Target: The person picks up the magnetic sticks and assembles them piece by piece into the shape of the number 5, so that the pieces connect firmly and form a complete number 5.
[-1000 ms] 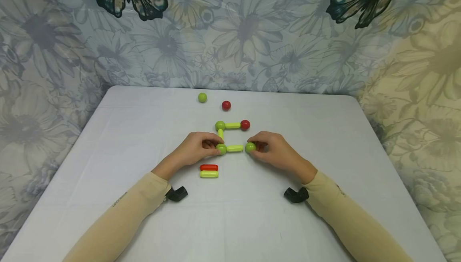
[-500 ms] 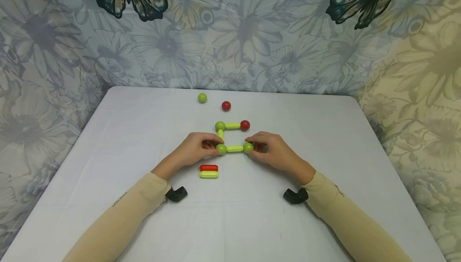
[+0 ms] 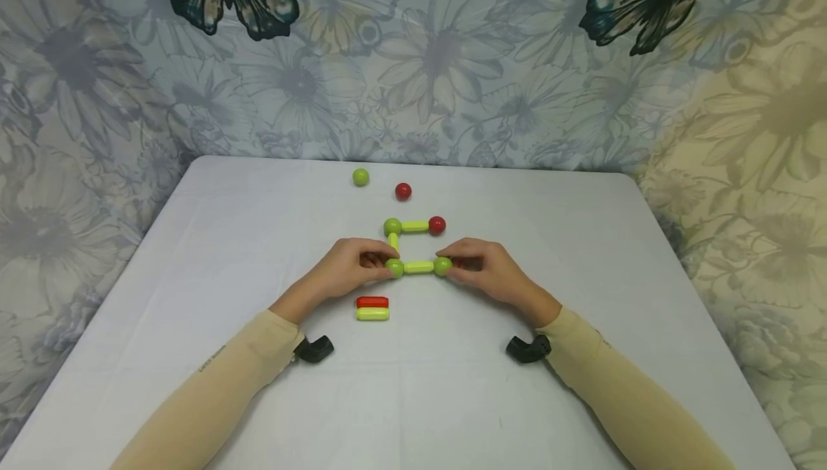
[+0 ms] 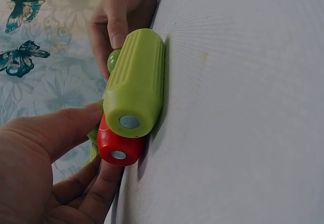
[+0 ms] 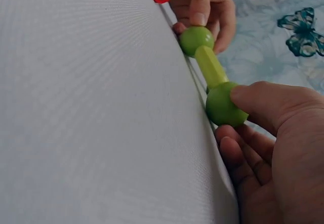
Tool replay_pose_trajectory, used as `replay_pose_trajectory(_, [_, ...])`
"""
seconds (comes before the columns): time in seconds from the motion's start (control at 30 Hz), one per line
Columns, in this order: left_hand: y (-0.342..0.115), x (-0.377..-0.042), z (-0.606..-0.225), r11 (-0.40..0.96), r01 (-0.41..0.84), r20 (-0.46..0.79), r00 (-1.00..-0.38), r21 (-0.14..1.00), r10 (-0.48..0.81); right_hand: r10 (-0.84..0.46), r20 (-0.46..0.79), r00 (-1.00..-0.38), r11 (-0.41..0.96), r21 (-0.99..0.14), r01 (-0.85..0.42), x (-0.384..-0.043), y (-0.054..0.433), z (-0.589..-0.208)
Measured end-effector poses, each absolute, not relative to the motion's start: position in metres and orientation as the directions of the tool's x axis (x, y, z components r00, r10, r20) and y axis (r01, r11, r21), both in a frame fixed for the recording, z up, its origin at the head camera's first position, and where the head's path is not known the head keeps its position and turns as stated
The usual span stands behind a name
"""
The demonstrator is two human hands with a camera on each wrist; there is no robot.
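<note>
The left hand (image 3: 352, 265) pinches the near-left green ball (image 3: 395, 268) between thumb and fingers, and the right hand (image 3: 487, 269) has the near-right green ball (image 3: 442, 266) in a similar pinch; the lime rod (image 3: 418, 267) spans the middle of the white table (image 3: 413, 398) between them, touching both; I take the step to be seating that right-hand ball on the rod's end; done well, the left hand would only steady its corner, since the upright rod (image 3: 393, 240) also runs from there to the far green ball (image 3: 393, 227); the right should press straight along the rod, without twist or lift; the loose rods' ends show silvery discs (image 4: 129, 121), perhaps magnets, so a centred touch ought to be enough; fingers should then part gently, lest the ball come away; whether the joint is firm I can't tell.
</note>
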State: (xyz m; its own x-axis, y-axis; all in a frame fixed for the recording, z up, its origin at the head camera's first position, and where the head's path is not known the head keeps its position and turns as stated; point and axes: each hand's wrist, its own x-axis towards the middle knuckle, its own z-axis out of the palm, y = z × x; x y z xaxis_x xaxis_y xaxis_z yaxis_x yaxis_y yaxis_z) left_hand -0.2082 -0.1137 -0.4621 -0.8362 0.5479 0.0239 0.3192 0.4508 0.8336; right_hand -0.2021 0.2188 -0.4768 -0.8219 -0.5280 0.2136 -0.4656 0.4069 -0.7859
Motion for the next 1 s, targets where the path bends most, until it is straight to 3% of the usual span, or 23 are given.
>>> replay_pose_trajectory(0.4, [-0.114,-0.208,-0.462,0.444,0.31,0.017,-0.835,0.84,0.55,-0.515,0.23,-0.826,0.381,-0.801,-0.461,-0.198,0.22,-0.476])
replay_pose_trajectory(0.63, [-0.131,-0.208,-0.441,0.496,0.33,-0.001,-0.832,0.803,0.555,-0.521,0.226,-0.823,0.35,-0.823,-0.448,-0.199,0.219,-0.479])
replay_pose_trajectory(0.73, [-0.141,-0.208,-0.429,0.489,0.34,-0.056,-0.775,0.803,0.63,-0.526,0.224,-0.82,0.353,-0.82,-0.451,-0.199,0.219,-0.478])
replay_pose_trajectory(0.9, [-0.15,-0.208,-0.421,0.467,0.373,-0.167,-0.611,0.802,0.774,-0.528,0.231,-0.817,0.363,-0.808,-0.464,-0.2,0.22,-0.477])
replay_pose_trajectory(1.0, [-0.15,-0.206,-0.418,0.465,0.391,-0.197,-0.559,0.794,0.806,-0.527,0.228,-0.818,0.37,-0.806,-0.463,-0.2,0.219,-0.476])
